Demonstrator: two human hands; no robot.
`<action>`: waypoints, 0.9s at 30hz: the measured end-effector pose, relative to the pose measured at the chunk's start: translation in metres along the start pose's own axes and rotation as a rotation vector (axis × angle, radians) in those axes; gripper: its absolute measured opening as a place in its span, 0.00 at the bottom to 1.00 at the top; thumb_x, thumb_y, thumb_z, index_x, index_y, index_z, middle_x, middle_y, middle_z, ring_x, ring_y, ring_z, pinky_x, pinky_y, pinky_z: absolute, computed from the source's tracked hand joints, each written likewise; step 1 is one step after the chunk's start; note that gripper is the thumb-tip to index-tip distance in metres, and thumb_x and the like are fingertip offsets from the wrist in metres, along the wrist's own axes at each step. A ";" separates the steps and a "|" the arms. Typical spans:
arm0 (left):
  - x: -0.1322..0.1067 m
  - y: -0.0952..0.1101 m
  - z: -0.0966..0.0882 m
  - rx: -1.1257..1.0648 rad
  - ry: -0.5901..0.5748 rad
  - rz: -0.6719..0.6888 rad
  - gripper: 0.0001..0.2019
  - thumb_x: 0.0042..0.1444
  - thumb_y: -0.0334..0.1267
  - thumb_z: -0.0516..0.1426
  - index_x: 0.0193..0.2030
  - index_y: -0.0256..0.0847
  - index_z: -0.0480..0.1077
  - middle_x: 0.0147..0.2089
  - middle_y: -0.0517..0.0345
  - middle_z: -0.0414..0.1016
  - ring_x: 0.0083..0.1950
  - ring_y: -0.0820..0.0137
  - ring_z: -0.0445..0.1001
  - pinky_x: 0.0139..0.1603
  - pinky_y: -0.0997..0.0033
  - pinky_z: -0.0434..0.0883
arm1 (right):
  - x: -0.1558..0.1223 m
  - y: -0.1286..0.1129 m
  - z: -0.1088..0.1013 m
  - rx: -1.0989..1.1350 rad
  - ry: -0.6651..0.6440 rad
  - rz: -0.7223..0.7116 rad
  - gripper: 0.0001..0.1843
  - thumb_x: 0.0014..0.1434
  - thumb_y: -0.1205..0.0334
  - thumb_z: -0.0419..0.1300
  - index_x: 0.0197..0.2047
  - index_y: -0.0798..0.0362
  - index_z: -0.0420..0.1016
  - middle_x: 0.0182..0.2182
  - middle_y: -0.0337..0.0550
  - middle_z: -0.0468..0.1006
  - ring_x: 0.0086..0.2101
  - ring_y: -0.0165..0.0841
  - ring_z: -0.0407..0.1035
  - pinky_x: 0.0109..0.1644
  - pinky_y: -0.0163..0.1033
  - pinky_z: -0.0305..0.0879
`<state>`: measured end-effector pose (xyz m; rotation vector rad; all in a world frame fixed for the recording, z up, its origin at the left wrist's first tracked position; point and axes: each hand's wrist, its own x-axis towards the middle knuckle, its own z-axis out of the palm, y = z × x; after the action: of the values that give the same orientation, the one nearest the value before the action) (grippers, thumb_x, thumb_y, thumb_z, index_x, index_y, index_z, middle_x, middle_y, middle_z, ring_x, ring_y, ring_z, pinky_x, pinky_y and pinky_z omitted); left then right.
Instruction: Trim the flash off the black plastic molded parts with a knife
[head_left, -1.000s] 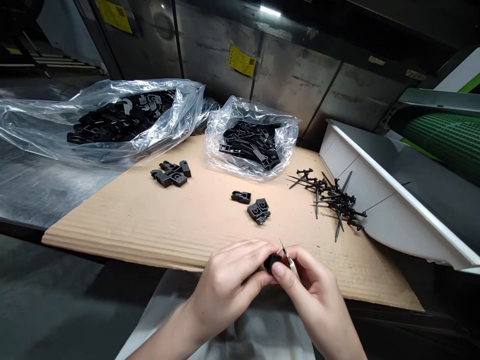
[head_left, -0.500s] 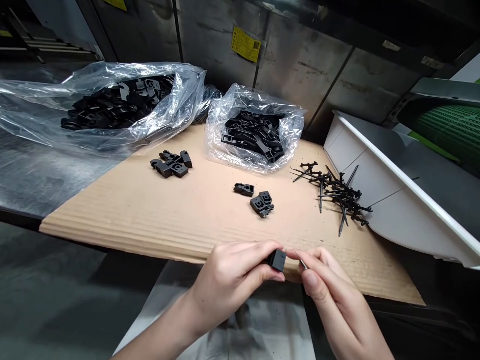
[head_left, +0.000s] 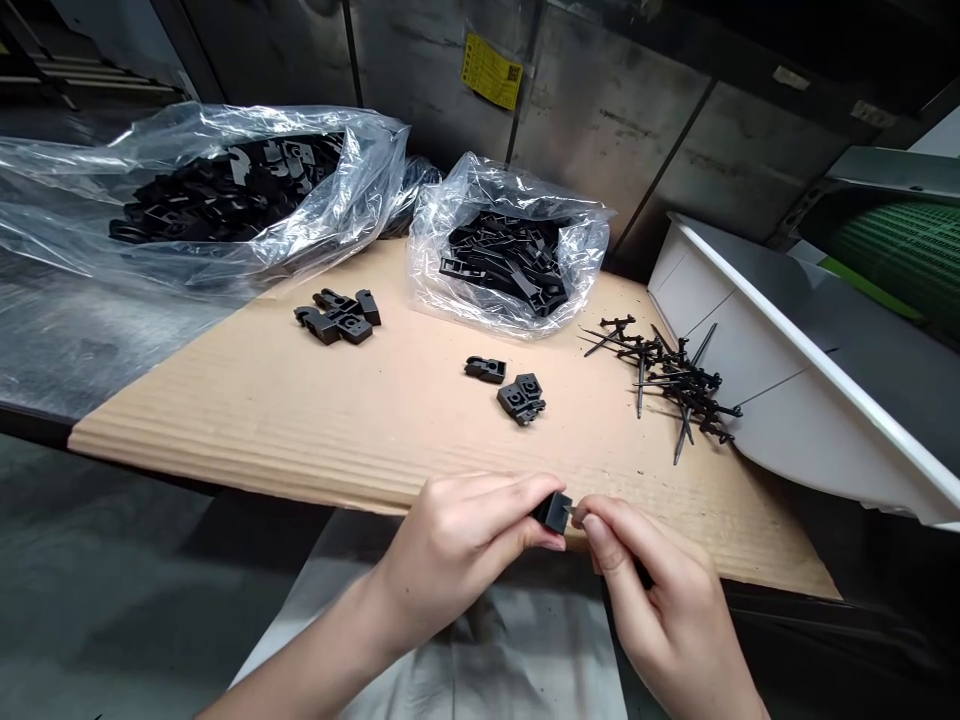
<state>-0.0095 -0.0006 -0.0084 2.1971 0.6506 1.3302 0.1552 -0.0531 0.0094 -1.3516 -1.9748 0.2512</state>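
My left hand (head_left: 461, 545) pinches a small black plastic part (head_left: 553, 511) between thumb and fingers, just over the near edge of the cardboard sheet (head_left: 315, 420). My right hand (head_left: 660, 600) is closed round a thin metal blade tool (head_left: 576, 513) whose tip touches the right side of the part. Two loose black parts (head_left: 517, 395) lie on the cardboard a little beyond my hands.
A cluster of black parts (head_left: 337, 318) lies at the left. Two clear plastic bags (head_left: 217, 190) (head_left: 510, 255) hold many black parts at the back. A pile of black sprue sticks (head_left: 667, 380) lies beside a white tray (head_left: 795, 380) on the right.
My right hand turned the blade from pointing up to lying level against the part's side. Both hands stayed over the cardboard's near edge, and the view tilted down a little.
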 end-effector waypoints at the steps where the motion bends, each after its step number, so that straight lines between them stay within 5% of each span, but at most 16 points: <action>1: 0.000 0.000 0.001 0.004 -0.003 0.005 0.05 0.57 0.30 0.55 0.40 0.35 0.70 0.32 0.55 0.79 0.33 0.71 0.78 0.34 0.80 0.73 | 0.000 0.000 0.000 0.012 -0.008 0.006 0.08 0.59 0.72 0.51 0.36 0.52 0.68 0.27 0.37 0.74 0.28 0.25 0.71 0.32 0.25 0.63; 7: 0.000 -0.001 0.003 0.068 0.016 0.010 0.07 0.58 0.31 0.53 0.41 0.35 0.70 0.33 0.54 0.80 0.33 0.70 0.79 0.34 0.79 0.74 | -0.005 -0.006 -0.007 0.217 -0.183 0.136 0.09 0.59 0.69 0.50 0.33 0.51 0.71 0.24 0.36 0.74 0.24 0.26 0.69 0.27 0.27 0.64; 13: 0.000 -0.001 0.000 0.021 -0.033 -0.012 0.06 0.57 0.31 0.55 0.40 0.34 0.71 0.30 0.56 0.79 0.32 0.71 0.78 0.34 0.80 0.72 | -0.008 0.003 -0.004 0.297 0.040 0.313 0.06 0.58 0.63 0.55 0.38 0.48 0.72 0.26 0.38 0.75 0.22 0.27 0.68 0.22 0.28 0.64; 16: 0.000 0.000 -0.003 -0.034 -0.093 -0.059 0.05 0.56 0.30 0.56 0.38 0.35 0.72 0.35 0.55 0.79 0.34 0.71 0.78 0.36 0.80 0.71 | -0.001 0.002 0.003 0.379 0.017 0.356 0.06 0.56 0.59 0.58 0.37 0.49 0.72 0.31 0.40 0.76 0.28 0.28 0.69 0.28 0.29 0.66; 21: 0.002 0.003 -0.007 -0.100 -0.172 -0.113 0.06 0.57 0.30 0.54 0.35 0.35 0.74 0.29 0.58 0.78 0.29 0.73 0.76 0.31 0.80 0.69 | 0.010 -0.006 0.011 0.509 0.025 0.529 0.08 0.57 0.56 0.56 0.31 0.51 0.69 0.21 0.32 0.68 0.22 0.23 0.61 0.24 0.26 0.60; 27: 0.003 0.003 -0.008 -0.093 -0.179 -0.112 0.06 0.57 0.31 0.55 0.37 0.36 0.73 0.28 0.59 0.79 0.28 0.73 0.76 0.30 0.81 0.69 | 0.002 -0.002 0.012 0.473 0.098 0.469 0.06 0.58 0.57 0.55 0.35 0.48 0.71 0.21 0.32 0.66 0.20 0.21 0.60 0.23 0.24 0.61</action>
<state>-0.0148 -0.0002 -0.0015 2.1418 0.6206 1.0716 0.1456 -0.0497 0.0032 -1.4474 -1.3747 0.7997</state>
